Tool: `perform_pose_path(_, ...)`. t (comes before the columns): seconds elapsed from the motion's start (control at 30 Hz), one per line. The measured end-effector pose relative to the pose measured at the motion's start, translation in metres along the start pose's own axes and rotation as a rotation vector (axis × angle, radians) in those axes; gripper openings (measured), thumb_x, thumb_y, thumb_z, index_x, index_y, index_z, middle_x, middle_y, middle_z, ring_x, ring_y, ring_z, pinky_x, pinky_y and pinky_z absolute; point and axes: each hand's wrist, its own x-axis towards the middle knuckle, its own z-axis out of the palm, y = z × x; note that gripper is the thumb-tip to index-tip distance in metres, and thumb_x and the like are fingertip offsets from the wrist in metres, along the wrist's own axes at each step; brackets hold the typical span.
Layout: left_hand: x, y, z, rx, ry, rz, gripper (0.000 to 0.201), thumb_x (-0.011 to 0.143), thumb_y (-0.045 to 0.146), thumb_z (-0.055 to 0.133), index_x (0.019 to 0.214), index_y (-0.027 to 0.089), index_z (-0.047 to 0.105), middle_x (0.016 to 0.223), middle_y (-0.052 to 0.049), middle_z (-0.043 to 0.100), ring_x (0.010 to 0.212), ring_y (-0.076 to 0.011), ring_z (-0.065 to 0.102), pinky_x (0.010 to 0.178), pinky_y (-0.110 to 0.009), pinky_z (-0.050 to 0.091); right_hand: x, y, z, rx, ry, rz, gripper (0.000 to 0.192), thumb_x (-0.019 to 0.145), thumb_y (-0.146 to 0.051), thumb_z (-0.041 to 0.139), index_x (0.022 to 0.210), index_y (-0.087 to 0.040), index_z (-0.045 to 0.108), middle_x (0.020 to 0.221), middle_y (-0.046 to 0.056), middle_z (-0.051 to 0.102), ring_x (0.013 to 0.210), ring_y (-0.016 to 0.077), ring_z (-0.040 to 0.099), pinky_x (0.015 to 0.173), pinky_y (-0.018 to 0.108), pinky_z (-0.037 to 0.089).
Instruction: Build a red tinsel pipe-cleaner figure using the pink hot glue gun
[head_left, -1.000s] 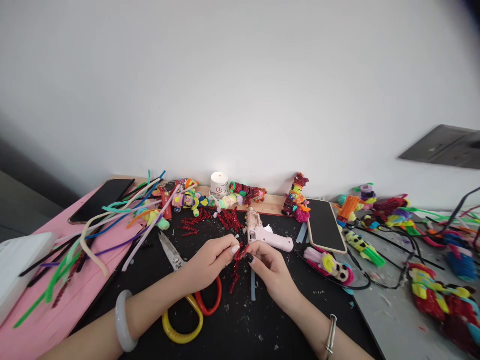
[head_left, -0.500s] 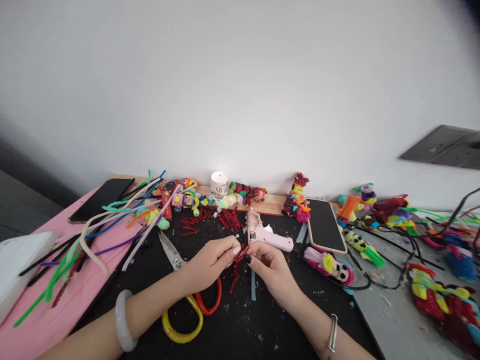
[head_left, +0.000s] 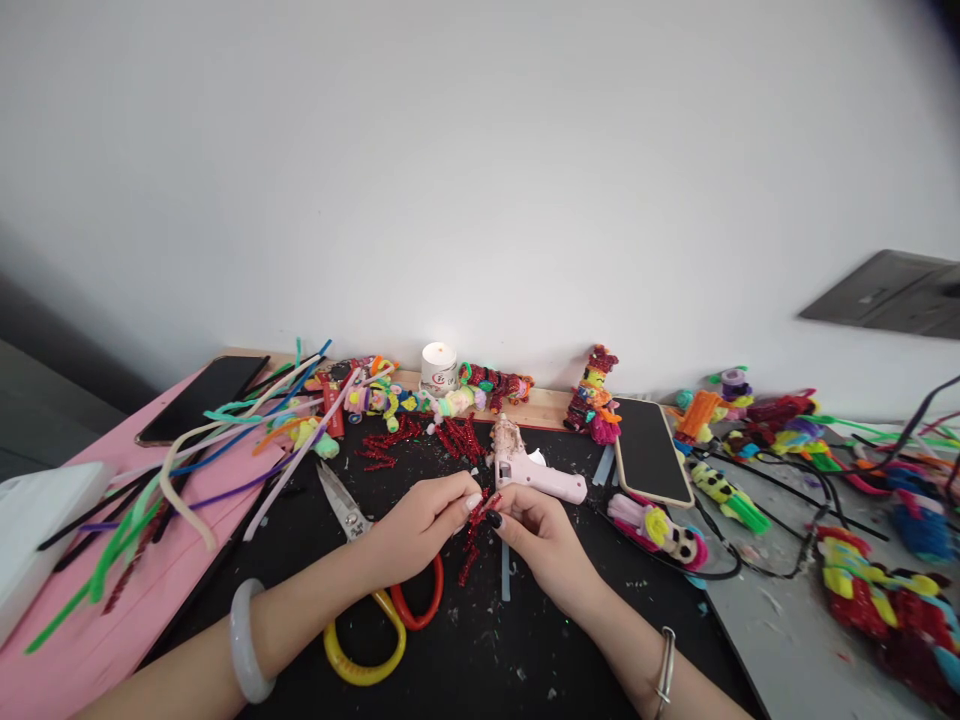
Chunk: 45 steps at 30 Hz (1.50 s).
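2 hands pinch 1 red pipe cleaner; 1 scissors beside.

Bare black desk lies open between the forearms, near the viewer. Ahead, the glue gun blocks the way; scissors lie left, a phone right.
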Motion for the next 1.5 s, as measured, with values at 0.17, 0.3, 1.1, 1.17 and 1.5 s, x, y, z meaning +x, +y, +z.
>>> perform_pose_path(0.17,-0.0005,0.0001,0.0000,-0.004,-0.003,-0.002,0.027,0.096,0.027,0.033,0.073,0.017,0.042,0.065,0.006,0.040,0.060,-0.0096,0.037,0.059,-0.021,0.031,-0.0002,-0.0020,-0.0003,-0.006,-0.022,-0.004,0.023,0.080,-0.037,0.062,0.074,-0.016,0.057,0.065,-0.003,0.046,0.060,0.0103,0.037,0.056,0.023,0.030)
perform_pose_path(0.3,-0.0009,0.0007,-0.0002,-0.002,-0.001,-0.004,0.027,0.096,0.027,0.033,0.072,0.017,0.041,0.064,0.006,0.040,0.060,-0.0097,0.037,0.059,-0.022,0.031,-0.0003,-0.0026,-0.0002,0.001,-0.027,-0.003,0.023,0.080,-0.037,0.062,0.074,-0.016,0.056,0.065,-0.004,0.044,0.059,0.0100,0.035,0.055,0.023,0.028)
perform_pose_path(1.1,-0.0015,0.0015,0.0001,0.081,-0.016,0.045,0.027,0.096,0.027,0.031,0.075,0.017,0.045,0.068,0.003,0.044,0.063,-0.0115,0.041,0.061,-0.022,0.033,-0.0018,-0.0087,0.0013,0.061,-0.043,0.071,0.028,0.077,-0.041,0.064,0.070,-0.017,0.051,0.061,-0.005,0.044,0.057,0.0095,0.033,0.055,0.023,0.026)
perform_pose_path(1.17,-0.0014,0.0012,0.0001,0.092,-0.021,0.049,0.027,0.096,0.027,0.031,0.076,0.017,0.046,0.068,0.003,0.044,0.063,-0.0117,0.042,0.061,-0.022,0.033,-0.0019,-0.0088,0.0011,0.043,-0.040,0.074,0.027,0.077,-0.040,0.063,0.070,-0.017,0.051,0.060,-0.005,0.043,0.056,0.0096,0.033,0.054,0.023,0.026)
perform_pose_path(1.5,-0.0010,0.0007,0.0005,0.140,-0.031,0.092,0.026,0.096,0.025,0.031,0.076,0.017,0.047,0.070,0.002,0.047,0.065,-0.0120,0.044,0.063,-0.022,0.035,-0.0020,-0.0094,0.0010,0.041,-0.044,0.107,0.030,0.074,-0.042,0.065,0.068,-0.017,0.050,0.060,-0.006,0.041,0.056,0.0098,0.031,0.054,0.023,0.024)
